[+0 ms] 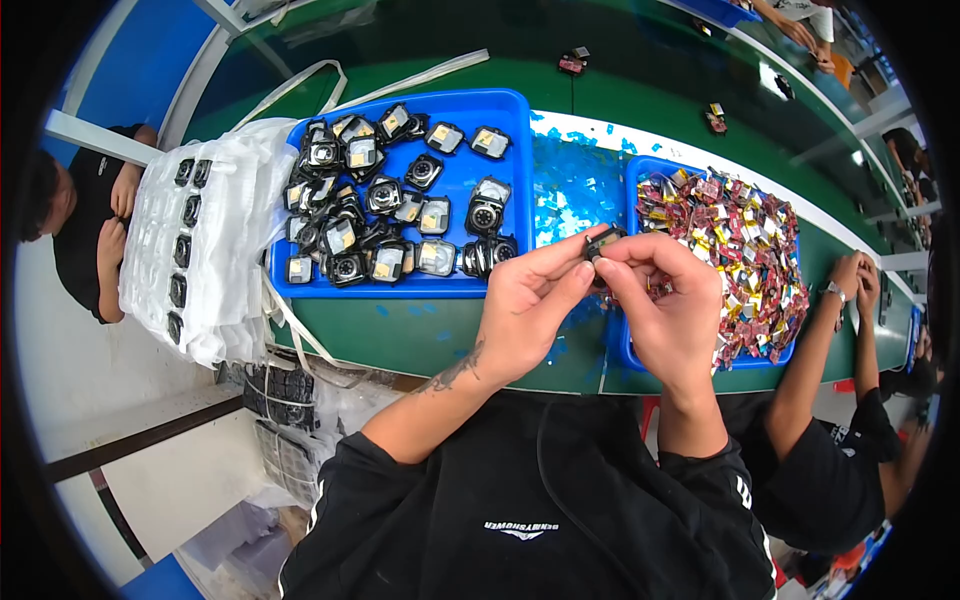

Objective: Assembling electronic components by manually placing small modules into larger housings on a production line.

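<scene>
Between my fingertips is a small black watch case (603,240), held over the gap between two blue trays. My left hand (530,305) pinches it from the left, with thumb and forefinger closed together. From the other side my right hand (665,295) grips it too, its thumb against the near edge; the fingers hide much of the case. Left of my hands, a blue tray (525,135) holds many similar black watch cases (385,195), some piled up and some lying apart. On the right, another blue tray (630,335) is heaped with small red, yellow and white parts (725,265).
Blue film scraps (580,190) litter the green table (430,335) between the trays. A stack of white packing sheets (225,225) with black pieces stands at left. Loose straps (410,75) lie behind the left tray. People sit at left (85,235) and right (830,450).
</scene>
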The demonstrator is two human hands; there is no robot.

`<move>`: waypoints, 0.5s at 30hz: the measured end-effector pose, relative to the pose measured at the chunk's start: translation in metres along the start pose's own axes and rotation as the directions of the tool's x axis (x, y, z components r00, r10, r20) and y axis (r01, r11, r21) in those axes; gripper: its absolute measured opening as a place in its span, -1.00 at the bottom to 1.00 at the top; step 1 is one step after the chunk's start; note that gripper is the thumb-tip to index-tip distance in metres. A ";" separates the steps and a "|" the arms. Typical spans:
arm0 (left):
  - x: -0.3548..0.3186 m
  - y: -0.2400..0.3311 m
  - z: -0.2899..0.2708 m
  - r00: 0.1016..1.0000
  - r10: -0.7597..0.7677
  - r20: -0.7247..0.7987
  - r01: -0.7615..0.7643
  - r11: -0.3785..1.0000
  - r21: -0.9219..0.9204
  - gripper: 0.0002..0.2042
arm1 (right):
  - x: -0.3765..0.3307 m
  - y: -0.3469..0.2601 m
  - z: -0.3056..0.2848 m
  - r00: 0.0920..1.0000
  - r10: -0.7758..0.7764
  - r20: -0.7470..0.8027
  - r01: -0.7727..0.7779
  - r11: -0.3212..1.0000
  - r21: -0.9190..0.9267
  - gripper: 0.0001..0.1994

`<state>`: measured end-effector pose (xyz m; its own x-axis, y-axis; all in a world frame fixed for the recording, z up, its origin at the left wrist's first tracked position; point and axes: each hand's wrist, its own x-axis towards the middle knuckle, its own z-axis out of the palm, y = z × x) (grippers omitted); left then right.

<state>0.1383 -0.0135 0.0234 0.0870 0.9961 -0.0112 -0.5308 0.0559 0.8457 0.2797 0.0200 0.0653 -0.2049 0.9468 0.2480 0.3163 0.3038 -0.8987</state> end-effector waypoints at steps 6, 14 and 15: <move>-0.002 0.001 -0.003 1.000 0.012 0.012 -0.013 1.000 0.018 -0.61 | -0.003 -0.001 0.002 1.000 0.024 0.003 -0.024 0.999 -0.033 -0.93; -0.007 -0.002 -0.001 0.999 0.040 0.003 -0.040 0.994 0.099 -0.61 | -0.001 -0.001 0.002 0.998 -0.064 0.019 0.066 0.991 -0.114 -0.92; -0.008 -0.003 -0.001 0.998 0.065 -0.006 -0.064 0.992 0.109 -0.60 | 0.000 -0.001 0.002 0.991 -0.132 0.033 0.136 0.976 -0.171 -0.91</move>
<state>0.1382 -0.0217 0.0201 0.0469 0.9981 0.0403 -0.4398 -0.0156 0.8980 0.2778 0.0194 0.0650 -0.2749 0.8946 0.3524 0.4392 0.4429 -0.7817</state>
